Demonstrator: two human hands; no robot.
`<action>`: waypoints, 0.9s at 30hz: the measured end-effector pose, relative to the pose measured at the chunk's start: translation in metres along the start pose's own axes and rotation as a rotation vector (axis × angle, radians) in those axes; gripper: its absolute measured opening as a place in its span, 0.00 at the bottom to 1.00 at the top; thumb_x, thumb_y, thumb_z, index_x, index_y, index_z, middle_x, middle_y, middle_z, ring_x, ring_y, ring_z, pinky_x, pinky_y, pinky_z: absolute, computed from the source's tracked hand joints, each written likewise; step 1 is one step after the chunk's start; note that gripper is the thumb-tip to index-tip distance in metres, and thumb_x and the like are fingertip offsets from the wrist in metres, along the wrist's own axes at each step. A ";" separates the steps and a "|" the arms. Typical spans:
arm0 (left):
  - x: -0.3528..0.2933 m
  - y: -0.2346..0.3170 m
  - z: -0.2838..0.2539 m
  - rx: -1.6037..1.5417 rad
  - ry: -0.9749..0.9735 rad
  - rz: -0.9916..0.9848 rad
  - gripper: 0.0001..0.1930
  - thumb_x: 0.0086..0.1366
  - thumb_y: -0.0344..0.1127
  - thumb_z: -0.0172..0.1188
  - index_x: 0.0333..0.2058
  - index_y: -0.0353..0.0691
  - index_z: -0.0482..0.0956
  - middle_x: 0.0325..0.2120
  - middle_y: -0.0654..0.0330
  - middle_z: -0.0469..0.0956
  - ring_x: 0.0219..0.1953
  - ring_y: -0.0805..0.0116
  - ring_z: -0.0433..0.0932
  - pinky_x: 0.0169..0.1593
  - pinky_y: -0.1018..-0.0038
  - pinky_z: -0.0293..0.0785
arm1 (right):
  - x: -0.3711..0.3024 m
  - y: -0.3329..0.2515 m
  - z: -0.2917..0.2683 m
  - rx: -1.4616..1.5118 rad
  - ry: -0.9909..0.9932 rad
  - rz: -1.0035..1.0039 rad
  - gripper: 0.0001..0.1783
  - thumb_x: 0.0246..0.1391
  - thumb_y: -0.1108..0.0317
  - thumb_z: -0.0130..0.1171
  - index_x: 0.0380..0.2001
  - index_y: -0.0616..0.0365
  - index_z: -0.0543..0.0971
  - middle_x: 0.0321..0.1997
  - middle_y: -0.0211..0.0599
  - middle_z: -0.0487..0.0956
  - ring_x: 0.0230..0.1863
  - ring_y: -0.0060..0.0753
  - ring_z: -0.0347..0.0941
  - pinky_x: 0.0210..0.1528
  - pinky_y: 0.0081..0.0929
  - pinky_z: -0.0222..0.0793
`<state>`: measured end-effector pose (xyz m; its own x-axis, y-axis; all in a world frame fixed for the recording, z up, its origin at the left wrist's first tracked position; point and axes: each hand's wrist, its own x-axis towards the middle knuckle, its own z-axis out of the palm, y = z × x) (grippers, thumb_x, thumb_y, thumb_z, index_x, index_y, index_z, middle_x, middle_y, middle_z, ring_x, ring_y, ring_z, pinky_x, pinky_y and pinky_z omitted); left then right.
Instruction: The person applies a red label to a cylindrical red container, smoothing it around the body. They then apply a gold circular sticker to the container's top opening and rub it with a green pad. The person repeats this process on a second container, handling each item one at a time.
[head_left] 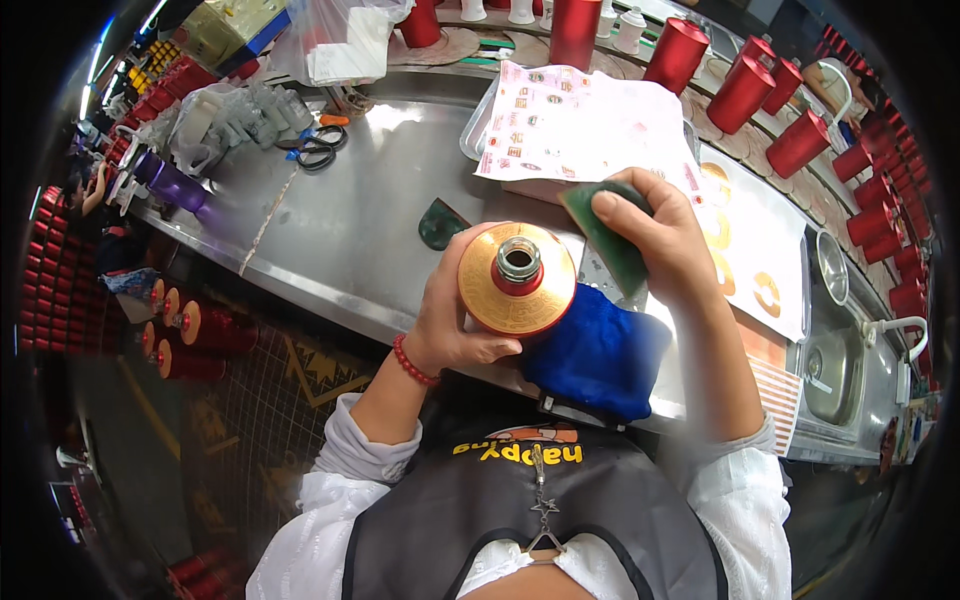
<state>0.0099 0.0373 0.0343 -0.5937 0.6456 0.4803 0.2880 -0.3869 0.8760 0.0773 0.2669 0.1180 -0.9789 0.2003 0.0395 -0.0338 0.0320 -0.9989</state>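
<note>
My left hand (pixel 446 318) is wrapped round a bottle (pixel 484 285) with a gold shoulder and red rim. Its uncapped glass mouth faces up at me. To the right, my right hand (pixel 660 235) grips a flat green scraper (pixel 612 243) between thumb and fingers, apart from the bottle. Just beyond the bottle, a second dark green scraper (pixel 437 226) lies on the steel table (pixel 370 225). A blue cloth-covered rest (pixel 605 355) sits under and right of the bottle, at the table's near edge. The bottle's lower body is hidden.
A sheet of printed stickers (pixel 590 120) covers a tray at the back; gold ring stickers (pixel 767 293) lie right. Scissors (pixel 318 150), plastic bags (pixel 215 120) and a purple bottle (pixel 170 182) are at left. Red bottles (pixel 740 95) line a belt behind; a sink (pixel 835 375) is right.
</note>
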 end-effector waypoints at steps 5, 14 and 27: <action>0.003 0.000 -0.004 -0.034 -0.031 -0.067 0.58 0.43 0.49 0.82 0.66 0.31 0.55 0.60 0.52 0.68 0.61 0.63 0.70 0.65 0.66 0.66 | 0.007 -0.004 0.003 -0.307 -0.058 -0.096 0.16 0.56 0.61 0.65 0.39 0.65 0.80 0.32 0.32 0.81 0.31 0.20 0.75 0.34 0.20 0.72; 0.013 0.008 -0.017 -0.261 -0.150 -0.250 0.60 0.41 0.46 0.82 0.68 0.33 0.54 0.62 0.53 0.65 0.65 0.62 0.65 0.68 0.65 0.60 | 0.021 0.008 0.000 -0.236 -0.004 -0.018 0.15 0.57 0.61 0.66 0.38 0.62 0.79 0.31 0.28 0.78 0.32 0.17 0.72 0.35 0.18 0.70; 0.014 0.028 -0.003 -0.222 0.060 -0.240 0.53 0.50 0.53 0.76 0.65 0.37 0.51 0.58 0.50 0.67 0.60 0.60 0.70 0.65 0.65 0.66 | 0.013 0.024 0.013 -0.315 0.097 -0.153 0.14 0.59 0.63 0.64 0.42 0.62 0.80 0.36 0.30 0.80 0.37 0.17 0.74 0.40 0.18 0.71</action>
<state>0.0072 0.0332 0.0654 -0.6701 0.6981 0.2523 -0.0321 -0.3668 0.9298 0.0614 0.2571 0.0937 -0.9430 0.2617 0.2054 -0.1001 0.3656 -0.9254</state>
